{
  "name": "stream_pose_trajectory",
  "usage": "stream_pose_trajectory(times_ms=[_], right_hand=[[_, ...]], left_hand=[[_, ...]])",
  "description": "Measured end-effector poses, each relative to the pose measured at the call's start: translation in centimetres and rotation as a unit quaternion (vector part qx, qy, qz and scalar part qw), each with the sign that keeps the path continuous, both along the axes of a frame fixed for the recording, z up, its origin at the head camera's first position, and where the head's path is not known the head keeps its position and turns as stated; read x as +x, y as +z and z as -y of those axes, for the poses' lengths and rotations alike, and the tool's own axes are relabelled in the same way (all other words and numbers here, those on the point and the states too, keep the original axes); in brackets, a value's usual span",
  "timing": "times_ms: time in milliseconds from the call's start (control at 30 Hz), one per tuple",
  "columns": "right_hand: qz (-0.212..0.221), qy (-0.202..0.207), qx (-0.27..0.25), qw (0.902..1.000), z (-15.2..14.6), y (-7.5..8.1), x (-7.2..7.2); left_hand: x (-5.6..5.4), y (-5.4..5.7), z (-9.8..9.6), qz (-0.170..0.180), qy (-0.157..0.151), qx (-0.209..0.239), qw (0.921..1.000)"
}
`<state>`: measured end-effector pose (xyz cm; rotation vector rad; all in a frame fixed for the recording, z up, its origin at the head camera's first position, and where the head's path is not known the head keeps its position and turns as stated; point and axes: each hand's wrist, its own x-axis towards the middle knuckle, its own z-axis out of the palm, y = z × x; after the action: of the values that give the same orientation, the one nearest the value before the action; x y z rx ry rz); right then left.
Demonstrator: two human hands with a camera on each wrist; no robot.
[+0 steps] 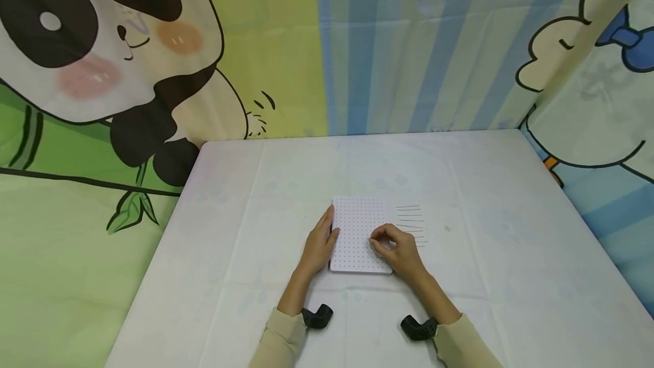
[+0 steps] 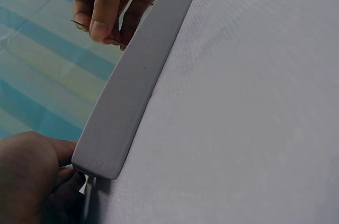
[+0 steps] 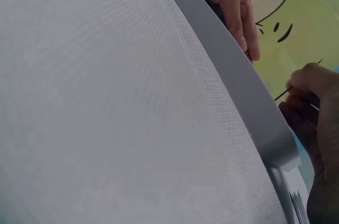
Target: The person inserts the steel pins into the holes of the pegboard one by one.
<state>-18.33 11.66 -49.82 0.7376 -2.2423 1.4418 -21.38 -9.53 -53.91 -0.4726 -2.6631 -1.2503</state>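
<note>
One thin dark rod is pinched in the right hand over a white perforated rectangular board, the left hand straight-fingered alongside.

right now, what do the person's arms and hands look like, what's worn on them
The left sleeve and right sleeve are plain pale beige cloth, each ending on the forearm. A black, angular wrist camera sits by each cuff: left wrist camera, right wrist camera. The left hand and right hand are ungloved.
</note>
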Motion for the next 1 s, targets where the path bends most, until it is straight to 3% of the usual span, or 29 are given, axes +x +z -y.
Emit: stream_pose_trajectory(times_ms=[467,700,1000], right_hand=[[0.009,0.019,-0.013,0.9997,0.0,0.3,-0.3],[-0.005,0.015,-0.011,0.9998,-0.2,-0.3,-0.2],[0.005,0.059,-0.049,0.9970,-0.5,-1.0,-0.1]], left_hand=[[-0.2,0.6,0.0,0.014,0.004,-0.002,0.9999],[-0.2,0.5,-0.1,0.016,0.001,-0.001,0.9999],[0.0,0.2,-0.1,0.021,0.007,0.003,0.9997]])
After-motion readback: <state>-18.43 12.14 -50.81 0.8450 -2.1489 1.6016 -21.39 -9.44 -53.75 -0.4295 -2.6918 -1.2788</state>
